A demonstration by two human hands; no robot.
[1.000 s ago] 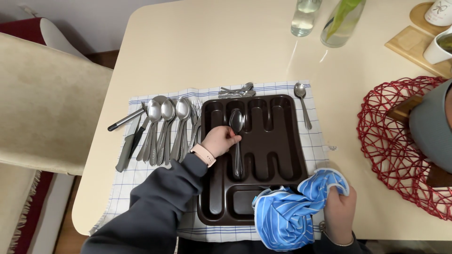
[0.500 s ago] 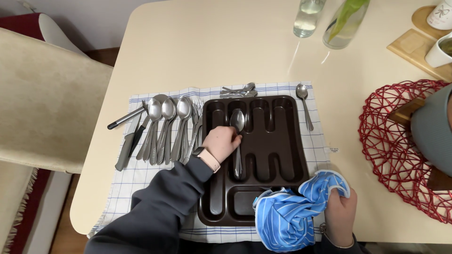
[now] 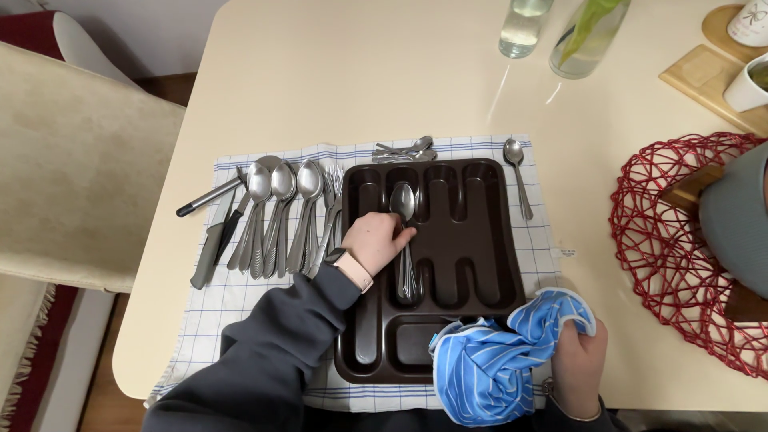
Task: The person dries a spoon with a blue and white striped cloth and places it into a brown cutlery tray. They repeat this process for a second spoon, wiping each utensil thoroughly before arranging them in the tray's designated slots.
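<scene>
left grip [image 3: 376, 240] still on spoon [image 3: 404, 228]

Spoon [image 3: 403, 210] polished shiny metal; cutlery tray [image 3: 472, 240] dark brown glossy plastic; blue striped cloth [image 3: 488, 364] soft, crumpled; checked towel [image 3: 240, 308] woven matt; table [image 3: 344, 80] smooth cream, slight sheen.

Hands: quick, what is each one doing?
Left hand: fingers on a silver metal spoon in the dark brown plastic tray.
Right hand: gripping a blue striped cloth.

Cream tabletop [image 3: 336, 72] carries checked towel [image 3: 240, 312], red woven mat [image 3: 664, 240], two glass bottles [image 3: 524, 28] at far edge, wooden boards [image 3: 704, 68] with a mug [image 3: 748, 80] at far right.
</scene>
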